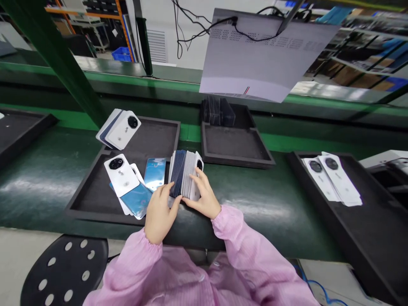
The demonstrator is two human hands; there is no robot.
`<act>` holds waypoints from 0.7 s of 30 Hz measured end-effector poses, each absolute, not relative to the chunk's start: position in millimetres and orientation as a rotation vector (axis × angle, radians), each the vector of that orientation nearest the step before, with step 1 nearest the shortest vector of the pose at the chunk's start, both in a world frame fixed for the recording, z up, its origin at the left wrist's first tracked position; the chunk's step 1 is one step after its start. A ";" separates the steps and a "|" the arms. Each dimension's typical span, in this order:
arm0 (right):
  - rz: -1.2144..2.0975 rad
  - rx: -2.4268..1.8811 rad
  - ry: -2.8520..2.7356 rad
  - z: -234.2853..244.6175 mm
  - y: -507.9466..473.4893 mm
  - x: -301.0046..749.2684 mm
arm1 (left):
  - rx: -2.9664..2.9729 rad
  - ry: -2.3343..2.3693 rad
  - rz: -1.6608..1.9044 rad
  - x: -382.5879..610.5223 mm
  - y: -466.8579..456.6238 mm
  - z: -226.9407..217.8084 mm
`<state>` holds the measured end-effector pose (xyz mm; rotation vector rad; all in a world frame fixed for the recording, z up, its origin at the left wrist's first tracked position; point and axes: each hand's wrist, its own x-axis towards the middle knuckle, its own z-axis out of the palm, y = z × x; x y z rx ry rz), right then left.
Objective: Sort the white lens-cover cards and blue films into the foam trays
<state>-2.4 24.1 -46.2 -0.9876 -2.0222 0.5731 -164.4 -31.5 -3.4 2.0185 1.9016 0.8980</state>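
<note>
A row of phone back covers (186, 172), dark blue at the left and white at the right, stands on edge in front of me. My left hand (160, 211) presses against the row's left end, thumb along the near side. At the right end, my right hand (204, 195) has its fingers on the outermost white cover, so both hands grip the row between them. Just left lie a blue film-covered panel (155, 172) and a white phone cover (121, 175) with a round black camera area, atop other covers and blue panels.
A black tray (86, 208) holds the loose covers, with another cover stack (123, 129) at its back left. Dark packs (218, 111) sit in the rear tray (239, 159). White covers (331, 178) rest in the right tray (366, 229). A grey panel (255, 63) hangs overhead; a stool (65, 272) stands lower left.
</note>
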 end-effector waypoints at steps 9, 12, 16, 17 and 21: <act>0.304 -0.956 -2.027 -49.0 23.0 -4.5 | 2.009 1.929 0.889 -161.3 -25.6 -3.9; 0.172 -0.939 -2.010 -49.2 20.5 -5.6 | 2.011 1.953 0.876 -159.7 -24.8 -3.6; 0.068 -0.932 -2.079 -46.3 18.5 -4.1 | 2.075 1.997 0.807 -158.3 -24.2 -2.9; 0.060 -0.946 -2.097 -45.3 18.1 -4.0 | 2.096 2.011 0.793 -158.0 -24.2 -2.9; 0.097 -1.113 -2.071 -44.4 14.8 -7.1 | 2.157 2.028 0.792 -155.8 -24.4 -3.6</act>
